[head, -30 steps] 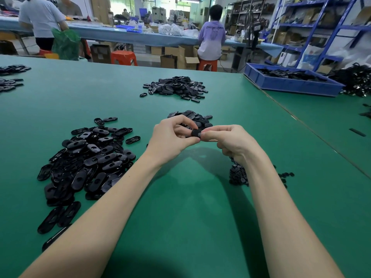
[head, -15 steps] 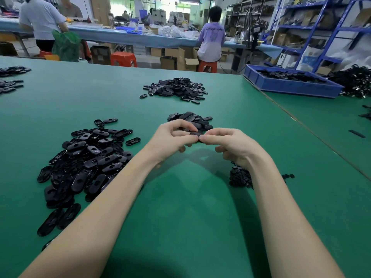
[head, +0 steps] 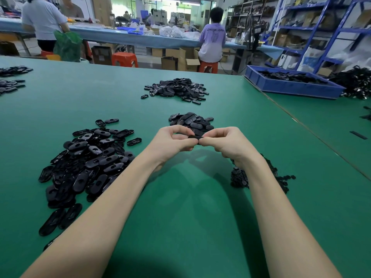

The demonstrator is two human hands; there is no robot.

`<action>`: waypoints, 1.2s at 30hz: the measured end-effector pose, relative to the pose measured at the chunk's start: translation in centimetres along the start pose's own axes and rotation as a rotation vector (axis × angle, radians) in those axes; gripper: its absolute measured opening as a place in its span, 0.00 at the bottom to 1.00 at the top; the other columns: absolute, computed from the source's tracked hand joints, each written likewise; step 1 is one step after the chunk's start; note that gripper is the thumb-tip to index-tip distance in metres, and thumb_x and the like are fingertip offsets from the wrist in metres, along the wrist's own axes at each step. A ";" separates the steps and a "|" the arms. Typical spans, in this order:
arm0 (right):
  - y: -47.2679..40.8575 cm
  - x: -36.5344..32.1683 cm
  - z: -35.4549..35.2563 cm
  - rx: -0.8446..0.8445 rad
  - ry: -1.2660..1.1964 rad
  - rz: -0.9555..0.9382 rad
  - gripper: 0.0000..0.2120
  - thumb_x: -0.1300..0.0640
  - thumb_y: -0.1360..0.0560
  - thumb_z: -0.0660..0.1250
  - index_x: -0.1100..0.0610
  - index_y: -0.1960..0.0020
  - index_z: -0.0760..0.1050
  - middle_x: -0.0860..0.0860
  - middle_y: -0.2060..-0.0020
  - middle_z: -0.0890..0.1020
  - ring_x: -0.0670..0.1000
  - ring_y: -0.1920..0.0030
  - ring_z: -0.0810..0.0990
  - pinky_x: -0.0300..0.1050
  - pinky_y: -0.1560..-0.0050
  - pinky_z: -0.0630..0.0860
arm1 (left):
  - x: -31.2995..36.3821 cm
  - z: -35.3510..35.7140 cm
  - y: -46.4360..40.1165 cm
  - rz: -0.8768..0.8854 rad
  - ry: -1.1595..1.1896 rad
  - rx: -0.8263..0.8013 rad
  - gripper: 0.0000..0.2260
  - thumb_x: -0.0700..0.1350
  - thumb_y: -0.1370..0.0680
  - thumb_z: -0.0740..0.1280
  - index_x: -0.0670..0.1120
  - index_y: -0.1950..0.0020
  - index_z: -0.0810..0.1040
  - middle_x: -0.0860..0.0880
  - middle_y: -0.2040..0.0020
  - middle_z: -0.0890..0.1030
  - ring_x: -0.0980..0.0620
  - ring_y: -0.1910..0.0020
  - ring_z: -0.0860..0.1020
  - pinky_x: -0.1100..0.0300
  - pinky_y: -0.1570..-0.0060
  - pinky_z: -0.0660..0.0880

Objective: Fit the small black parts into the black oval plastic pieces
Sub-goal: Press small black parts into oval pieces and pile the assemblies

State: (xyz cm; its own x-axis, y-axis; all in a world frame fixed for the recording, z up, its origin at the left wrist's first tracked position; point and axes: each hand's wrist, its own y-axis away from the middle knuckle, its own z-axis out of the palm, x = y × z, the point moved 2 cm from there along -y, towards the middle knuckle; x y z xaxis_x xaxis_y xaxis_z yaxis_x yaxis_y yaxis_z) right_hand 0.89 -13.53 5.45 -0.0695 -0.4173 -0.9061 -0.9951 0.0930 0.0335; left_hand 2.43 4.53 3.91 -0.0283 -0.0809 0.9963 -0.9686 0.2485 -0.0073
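One black oval piece [head: 195, 136] is held edge-on between both hands above the green table [head: 180, 207]. My left hand [head: 172, 144] pinches its left end with thumb and fingers. My right hand [head: 226, 143] pinches its right end. Whether a small part sits in it is hidden by my fingers. A big heap of black oval pieces [head: 86, 163] lies to the left. A heap of small black parts [head: 240, 177] lies under my right wrist, partly hidden by the arm. Just beyond my hands sits a smaller pile of oval pieces [head: 190, 121].
A further pile of black pieces [head: 176, 89] lies at the table's middle back, and more at the far left edge [head: 11, 79]. A blue bin [head: 291, 85] with black parts stands at the back right. Two people work at a bench behind, one seated on an orange stool.
My hands have stayed together on the oval piece, which has turned from showing its rounded end to lying flat and edge-on. Both hands dropped slightly toward me.
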 end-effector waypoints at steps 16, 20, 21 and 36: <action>-0.1 0.9 1.2 0.061 -0.049 -0.002 0.09 0.51 0.35 0.80 0.51 0.66 0.80 0.38 0.75 0.77 0.38 0.76 0.70 0.30 0.75 0.64 | -1.0 0.7 -0.2 0.055 -0.172 0.128 0.06 0.43 0.27 0.76 0.50 0.53 0.81 0.51 0.65 0.85 0.57 0.67 0.80 0.61 0.55 0.75; 0.0 1.7 0.8 -0.028 -0.246 0.159 0.03 0.55 0.29 0.77 0.51 0.60 0.83 0.46 0.63 0.83 0.44 0.75 0.67 0.36 0.75 0.58 | 0.0 -0.4 -0.1 0.201 -0.284 0.005 0.08 0.40 0.26 0.75 0.49 0.49 0.83 0.52 0.59 0.87 0.56 0.61 0.83 0.64 0.56 0.76; 0.0 1.9 0.7 -0.037 -0.283 0.190 0.02 0.55 0.29 0.77 0.51 0.59 0.84 0.47 0.61 0.83 0.44 0.75 0.66 0.36 0.75 0.57 | 0.1 -0.6 -0.2 0.233 -0.351 -0.002 0.08 0.40 0.26 0.75 0.50 0.49 0.84 0.53 0.57 0.87 0.57 0.58 0.84 0.67 0.55 0.76; -0.3 2.2 1.4 -0.014 -0.181 0.298 0.12 0.42 0.26 0.74 0.49 0.49 0.83 0.40 0.62 0.87 0.45 0.67 0.69 0.38 0.71 0.62 | 0.2 -0.4 -12.3 0.113 -0.586 0.421 0.06 0.54 0.27 0.75 0.55 0.54 0.85 0.54 0.48 0.85 0.52 0.44 0.80 0.58 0.43 0.76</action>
State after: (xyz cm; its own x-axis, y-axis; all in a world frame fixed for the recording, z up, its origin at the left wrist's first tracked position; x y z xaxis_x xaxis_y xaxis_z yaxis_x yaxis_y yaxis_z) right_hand 1.15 -13.22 2.87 -0.3449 -0.2065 -0.9156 -0.9338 0.1738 0.3126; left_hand 14.44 1.80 4.22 -0.1465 -0.6095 0.7791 -0.9616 -0.0972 -0.2568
